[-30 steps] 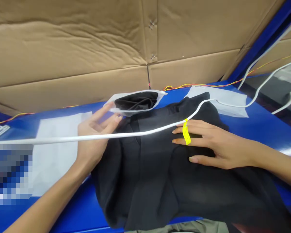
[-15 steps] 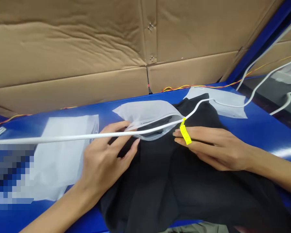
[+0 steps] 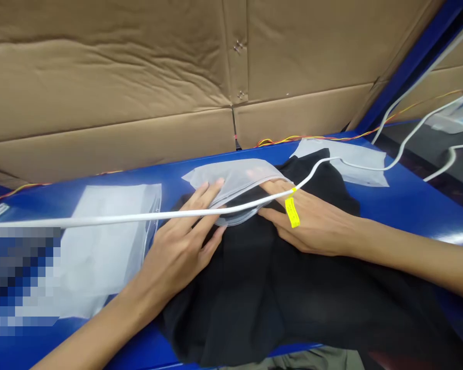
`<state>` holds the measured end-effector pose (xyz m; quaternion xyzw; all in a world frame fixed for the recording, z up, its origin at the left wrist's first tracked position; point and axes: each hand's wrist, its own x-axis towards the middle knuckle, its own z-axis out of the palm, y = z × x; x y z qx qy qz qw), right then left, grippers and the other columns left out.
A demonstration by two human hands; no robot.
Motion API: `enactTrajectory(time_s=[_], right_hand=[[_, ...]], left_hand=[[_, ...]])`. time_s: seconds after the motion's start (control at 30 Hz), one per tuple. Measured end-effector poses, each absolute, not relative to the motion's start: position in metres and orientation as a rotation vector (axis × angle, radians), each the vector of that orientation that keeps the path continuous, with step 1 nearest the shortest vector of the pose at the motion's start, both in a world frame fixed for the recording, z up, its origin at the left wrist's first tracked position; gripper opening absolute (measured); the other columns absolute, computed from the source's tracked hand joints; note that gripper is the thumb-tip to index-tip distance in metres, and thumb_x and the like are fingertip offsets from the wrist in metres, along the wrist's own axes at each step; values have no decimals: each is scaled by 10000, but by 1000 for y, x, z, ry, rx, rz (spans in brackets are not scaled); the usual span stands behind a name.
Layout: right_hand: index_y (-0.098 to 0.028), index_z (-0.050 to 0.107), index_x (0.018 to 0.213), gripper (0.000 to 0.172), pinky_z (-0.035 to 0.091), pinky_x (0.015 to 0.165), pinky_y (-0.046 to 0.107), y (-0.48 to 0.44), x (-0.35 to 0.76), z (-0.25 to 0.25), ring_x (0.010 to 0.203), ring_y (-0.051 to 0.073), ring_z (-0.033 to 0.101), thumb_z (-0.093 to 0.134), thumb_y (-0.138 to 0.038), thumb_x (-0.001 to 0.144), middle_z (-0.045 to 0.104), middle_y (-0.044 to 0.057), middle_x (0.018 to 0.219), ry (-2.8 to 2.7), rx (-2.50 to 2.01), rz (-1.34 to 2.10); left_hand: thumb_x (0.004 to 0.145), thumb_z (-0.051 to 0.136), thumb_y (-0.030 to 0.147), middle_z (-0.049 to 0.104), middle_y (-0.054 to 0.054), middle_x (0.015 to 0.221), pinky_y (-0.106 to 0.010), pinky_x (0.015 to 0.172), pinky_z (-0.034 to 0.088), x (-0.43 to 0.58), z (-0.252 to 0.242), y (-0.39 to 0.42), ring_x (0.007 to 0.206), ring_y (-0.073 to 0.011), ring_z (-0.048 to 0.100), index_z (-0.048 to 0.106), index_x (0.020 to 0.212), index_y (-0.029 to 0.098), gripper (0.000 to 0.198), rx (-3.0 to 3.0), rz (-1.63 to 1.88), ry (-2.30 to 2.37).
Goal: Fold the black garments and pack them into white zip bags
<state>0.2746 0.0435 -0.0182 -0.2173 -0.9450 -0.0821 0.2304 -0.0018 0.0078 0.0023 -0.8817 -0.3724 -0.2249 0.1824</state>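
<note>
A frosted plastic bag lies on black cloth in the middle, its mouth facing me and black material showing inside. At the bag's left side, my left hand is open: spread fingers rest on the film, with the thumb by the lower lip of the mouth. From the right, my right hand reaches its stretched fingers into the mouth under the upper film, thumb apart below. Those fingertips show only faintly through the film. A white cable with a yellow tag crosses in front of both hands.
Another frosted bag lies left on the blue table, and one more lies at the back right, partly under the black cloth. Brown cardboard stands behind the table. Twisted red and yellow wires run along its foot.
My right hand has moved left and its fingers have gone into the bag's mouth. The fingers of my left hand have shifted up onto the bag. The upper film now covers more of the opening.
</note>
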Motion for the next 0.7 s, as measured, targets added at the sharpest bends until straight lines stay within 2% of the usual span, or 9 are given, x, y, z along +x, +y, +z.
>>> enactTrajectory(time_s=[0.17, 0.23, 0.33, 0.43, 0.57, 0.7], right_hand=[[-56, 666, 1246, 342, 557, 1023, 610, 47, 271, -21, 1270, 393, 595, 502, -91, 948, 606, 296, 1352, -2594, -611, -176], [-69, 654, 1303, 389, 571, 994, 587, 46, 273, -24, 1240, 380, 604, 532, -105, 936, 610, 284, 1351, -2580, -627, -136], [-115, 599, 1460, 533, 531, 1033, 649, 42, 274, -28, 1354, 413, 538, 547, -115, 929, 535, 290, 1494, -2614, -669, -141], [-142, 605, 1474, 556, 479, 1093, 694, 40, 272, -30, 1465, 436, 458, 551, -115, 921, 431, 273, 1635, -2649, -712, -160], [-41, 600, 1441, 504, 446, 1147, 707, 38, 269, -28, 1502, 440, 440, 509, -119, 951, 407, 305, 1667, -2649, -726, -187], [-9, 569, 1445, 477, 455, 1183, 675, 38, 269, -28, 1516, 421, 440, 493, -146, 994, 469, 281, 1640, -2587, -676, -165]], left_hand=[[1033, 620, 145, 602, -120, 1581, -361, 1210, 510, -2, 2, 8, 1466, -286, 582, 532, 1523, 161, 497, -2498, -661, -1021], [1030, 624, 134, 610, -126, 1573, -378, 1217, 506, -2, 3, 7, 1467, -298, 581, 455, 1600, 167, 596, -2494, -642, -989], [1041, 606, 138, 603, -147, 1576, -432, 1219, 512, -1, 4, 6, 1456, -323, 589, 262, 1713, 206, 758, -2501, -610, -981], [1043, 583, 125, 604, -160, 1572, -511, 1216, 518, -1, 4, 7, 1486, -360, 550, 139, 1745, 234, 838, -2536, -583, -983], [1016, 589, 89, 556, -177, 1613, -625, 1207, 499, -1, 4, 8, 1588, -426, 372, 122, 1746, 238, 880, -2571, -576, -1015], [1024, 559, 97, 452, -175, 1692, -585, 1240, 475, 0, 2, 9, 1607, -395, 349, 123, 1743, 230, 852, -2617, -575, -1044]])
